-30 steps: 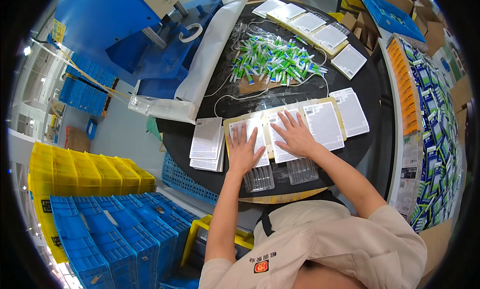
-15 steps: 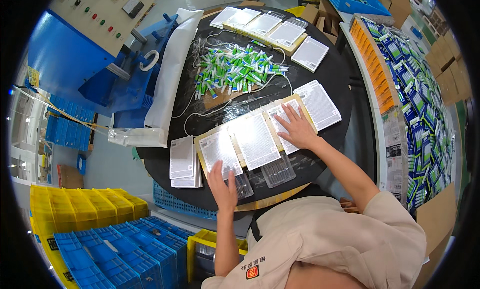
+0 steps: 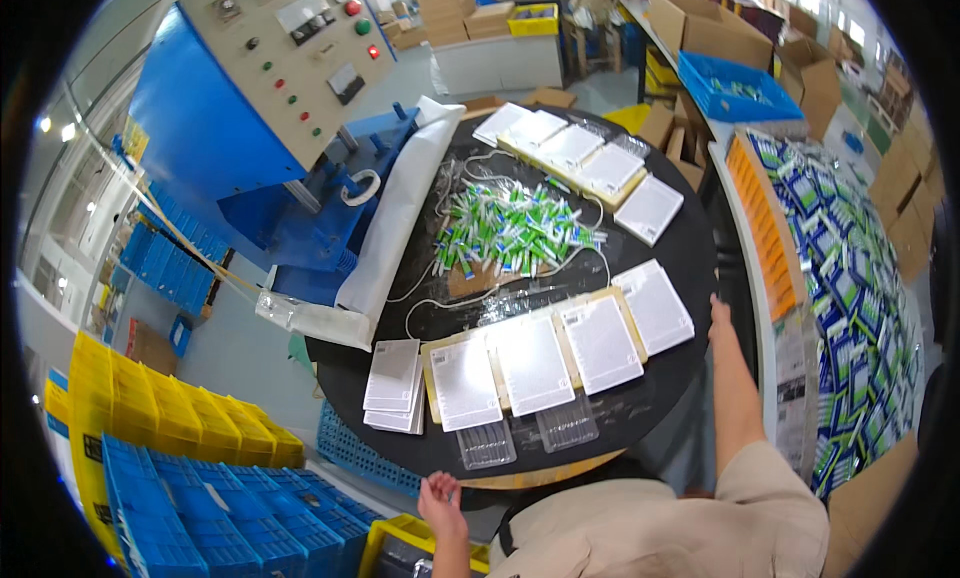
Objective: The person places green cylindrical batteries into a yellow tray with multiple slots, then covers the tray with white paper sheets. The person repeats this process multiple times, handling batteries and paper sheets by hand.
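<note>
My left hand (image 3: 441,500) is off the near edge of the round black table (image 3: 660,378), its fingers loosely curled and apart with nothing in them. Over at the table's right rim is my right hand (image 3: 720,320), seen edge-on; its fingers are too blurred to read, and whether it touches the rim cannot be told. Between the hands lies a yellowish tray (image 3: 433,393) carrying white printed cards (image 3: 533,366). Clear plastic blister trays (image 3: 567,425) stick out below the cards. A stack of white cards (image 3: 392,378) lies left of the tray, another card stack (image 3: 652,306) right of it.
Green-and-white tubes (image 3: 515,223) are heaped mid-table beside a white cord. A second card-covered tray (image 3: 612,193) sits at the far side. A blue press machine (image 3: 215,108) stands left, stacked blue crates (image 3: 220,508) lower left, and a bench of packaged goods (image 3: 850,308) right.
My right hand has left the cards and moved right to the table's rim. My left hand has drawn back off the table. The view has shifted, so the table appears lower.
</note>
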`<state>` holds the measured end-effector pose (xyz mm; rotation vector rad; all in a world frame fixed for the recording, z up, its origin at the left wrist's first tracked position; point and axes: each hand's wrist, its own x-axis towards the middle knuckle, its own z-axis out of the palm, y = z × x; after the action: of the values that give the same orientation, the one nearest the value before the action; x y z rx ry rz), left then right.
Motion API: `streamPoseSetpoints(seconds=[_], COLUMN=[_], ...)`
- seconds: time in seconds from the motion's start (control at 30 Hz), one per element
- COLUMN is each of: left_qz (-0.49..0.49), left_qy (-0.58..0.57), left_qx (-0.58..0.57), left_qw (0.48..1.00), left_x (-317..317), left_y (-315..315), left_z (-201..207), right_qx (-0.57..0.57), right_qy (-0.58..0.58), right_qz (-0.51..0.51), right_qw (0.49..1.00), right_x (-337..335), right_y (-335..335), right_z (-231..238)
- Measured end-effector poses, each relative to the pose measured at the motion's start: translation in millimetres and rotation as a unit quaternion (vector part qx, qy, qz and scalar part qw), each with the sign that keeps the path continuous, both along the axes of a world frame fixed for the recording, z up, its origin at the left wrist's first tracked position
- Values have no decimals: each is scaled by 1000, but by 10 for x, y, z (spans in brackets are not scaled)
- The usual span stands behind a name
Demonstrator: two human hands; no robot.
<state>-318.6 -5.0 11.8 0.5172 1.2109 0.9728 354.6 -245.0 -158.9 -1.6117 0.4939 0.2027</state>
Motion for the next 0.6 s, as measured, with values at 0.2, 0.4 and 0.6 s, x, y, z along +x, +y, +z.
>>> streamPoseSetpoints(seconds=[0.2, 0.4, 0.6], left_qz=[83, 78, 96], left_qy=[-7, -40, -163], left_qx=[-295, -350, -336], left_qw=[952, 933, 923], left_x=[-643, -555, -3], left_y=[-445, -635, -597], left_z=[-933, -1269, -1076], right_qx=[22, 137, -209], right_qy=[13, 109, -261], right_qz=[29, 61, 505], right_qw=[999, 983, 796], right_x=[-466, -2660, -2667], right_y=[-241, -147, -104], right_z=[-185, 668, 2044])
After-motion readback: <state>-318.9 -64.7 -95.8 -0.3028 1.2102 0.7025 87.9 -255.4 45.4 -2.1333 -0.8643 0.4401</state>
